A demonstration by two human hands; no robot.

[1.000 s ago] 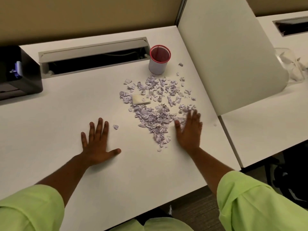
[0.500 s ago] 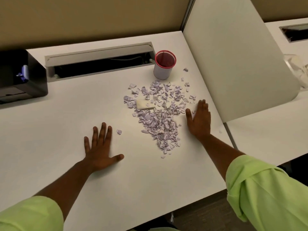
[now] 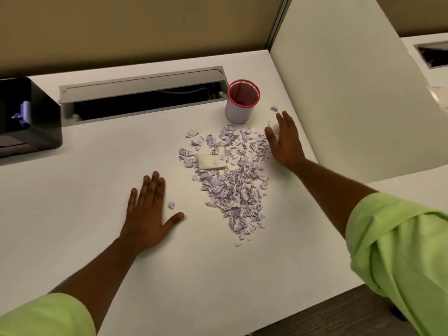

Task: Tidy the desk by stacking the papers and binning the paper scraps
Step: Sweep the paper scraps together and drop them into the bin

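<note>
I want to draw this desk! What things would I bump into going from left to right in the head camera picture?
Black box-shaped device → left hand flat on the white desk → lone purple paper scrap → flat white rectangular block → red-rimmed white cup → right hand → white divider panel.

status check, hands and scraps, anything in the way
Left hand flat on desk, open. Right hand open at far right edge of paper scraps. Scraps loose, none binned. White block sits among them, red-rimmed cup just beyond.
</note>
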